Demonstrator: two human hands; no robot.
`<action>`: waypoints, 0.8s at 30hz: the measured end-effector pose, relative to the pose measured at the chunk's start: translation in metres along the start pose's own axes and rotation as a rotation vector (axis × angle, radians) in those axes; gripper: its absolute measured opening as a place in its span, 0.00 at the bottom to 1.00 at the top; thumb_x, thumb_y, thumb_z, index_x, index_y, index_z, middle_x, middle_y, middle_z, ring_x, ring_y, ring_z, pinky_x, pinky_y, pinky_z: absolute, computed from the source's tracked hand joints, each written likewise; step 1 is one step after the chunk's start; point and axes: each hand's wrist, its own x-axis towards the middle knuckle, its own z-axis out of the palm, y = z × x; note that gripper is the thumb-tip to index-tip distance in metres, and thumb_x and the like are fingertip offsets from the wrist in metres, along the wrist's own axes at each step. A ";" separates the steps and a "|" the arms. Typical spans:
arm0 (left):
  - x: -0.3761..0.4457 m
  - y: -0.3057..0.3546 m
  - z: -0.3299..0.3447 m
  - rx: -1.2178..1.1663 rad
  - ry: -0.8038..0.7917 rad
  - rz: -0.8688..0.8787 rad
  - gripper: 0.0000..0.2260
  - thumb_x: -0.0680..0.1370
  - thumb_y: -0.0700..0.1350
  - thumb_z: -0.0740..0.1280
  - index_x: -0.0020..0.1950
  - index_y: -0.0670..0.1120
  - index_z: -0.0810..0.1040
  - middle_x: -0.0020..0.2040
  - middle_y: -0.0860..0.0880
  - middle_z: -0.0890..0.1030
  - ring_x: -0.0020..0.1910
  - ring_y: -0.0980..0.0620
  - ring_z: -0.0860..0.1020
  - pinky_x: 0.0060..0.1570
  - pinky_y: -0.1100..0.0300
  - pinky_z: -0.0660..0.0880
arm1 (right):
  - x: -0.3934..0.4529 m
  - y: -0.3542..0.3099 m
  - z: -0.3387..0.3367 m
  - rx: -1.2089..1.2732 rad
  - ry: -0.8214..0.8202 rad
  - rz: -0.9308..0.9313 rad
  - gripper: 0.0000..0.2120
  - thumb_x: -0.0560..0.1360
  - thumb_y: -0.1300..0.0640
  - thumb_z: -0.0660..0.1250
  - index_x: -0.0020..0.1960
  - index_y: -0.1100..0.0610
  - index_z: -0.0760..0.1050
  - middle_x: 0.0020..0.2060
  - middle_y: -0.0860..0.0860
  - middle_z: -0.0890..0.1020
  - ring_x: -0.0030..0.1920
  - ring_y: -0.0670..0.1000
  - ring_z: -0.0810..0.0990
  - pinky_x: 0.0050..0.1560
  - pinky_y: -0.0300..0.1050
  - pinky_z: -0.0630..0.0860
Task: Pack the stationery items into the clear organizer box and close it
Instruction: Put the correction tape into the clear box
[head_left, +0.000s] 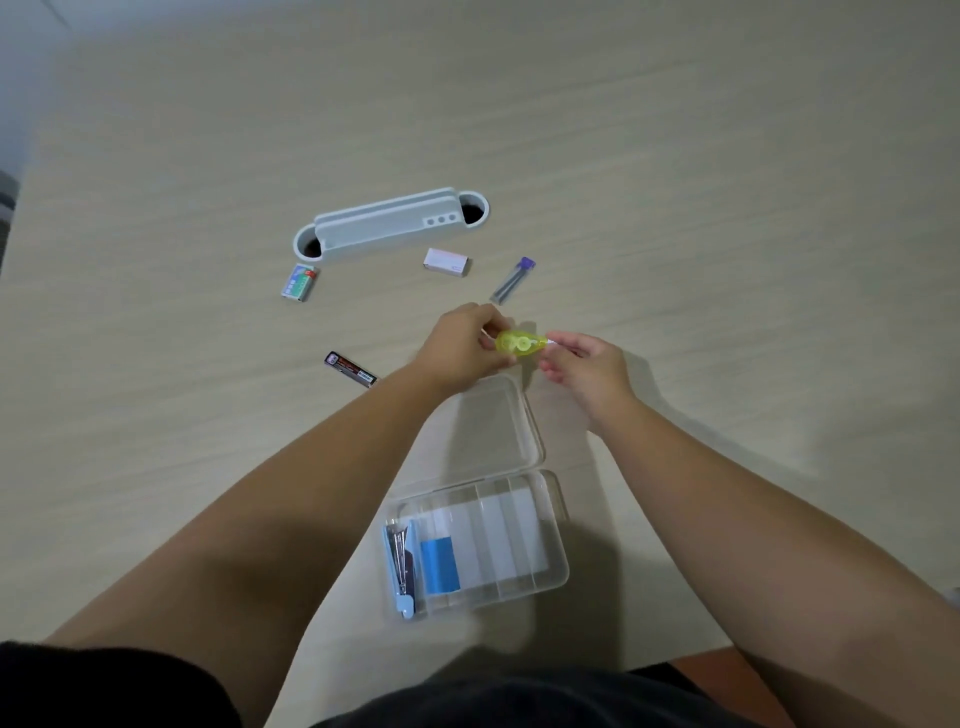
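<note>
While the clear box (524, 577) lies open near the table (727, 208) edge, the left hand (462, 343) grips a yellow tape roller (519, 344) above the lid and the right hand (587, 364) pinches its tip.

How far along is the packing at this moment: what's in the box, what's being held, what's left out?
Done: a stapler and a blue item lie in the open clear organizer box. In hand: the left hand and right hand hold a yellow correction tape. Left on the table: a green-white pack, a white box, a purple-capped tube and a black tube. Lid still open.
</note>
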 end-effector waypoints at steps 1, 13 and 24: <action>-0.008 -0.001 -0.002 -0.011 0.016 0.007 0.17 0.67 0.46 0.79 0.52 0.45 0.80 0.50 0.47 0.79 0.39 0.54 0.77 0.41 0.68 0.74 | -0.003 -0.002 0.002 0.081 -0.029 0.032 0.12 0.75 0.65 0.67 0.58 0.63 0.78 0.40 0.53 0.82 0.36 0.47 0.80 0.39 0.34 0.79; -0.159 -0.027 0.002 -0.183 0.022 -0.123 0.27 0.57 0.59 0.81 0.50 0.50 0.79 0.46 0.56 0.80 0.47 0.57 0.76 0.50 0.63 0.73 | -0.080 0.001 0.027 -0.090 -0.408 0.057 0.06 0.71 0.67 0.71 0.47 0.61 0.80 0.36 0.54 0.81 0.33 0.46 0.76 0.38 0.37 0.74; -0.240 -0.059 0.032 0.293 -0.174 -0.128 0.60 0.55 0.77 0.68 0.79 0.56 0.43 0.80 0.57 0.47 0.79 0.48 0.42 0.76 0.44 0.43 | -0.138 0.042 0.039 -0.771 -0.394 -0.156 0.06 0.69 0.59 0.74 0.46 0.55 0.82 0.39 0.52 0.84 0.41 0.48 0.83 0.46 0.40 0.79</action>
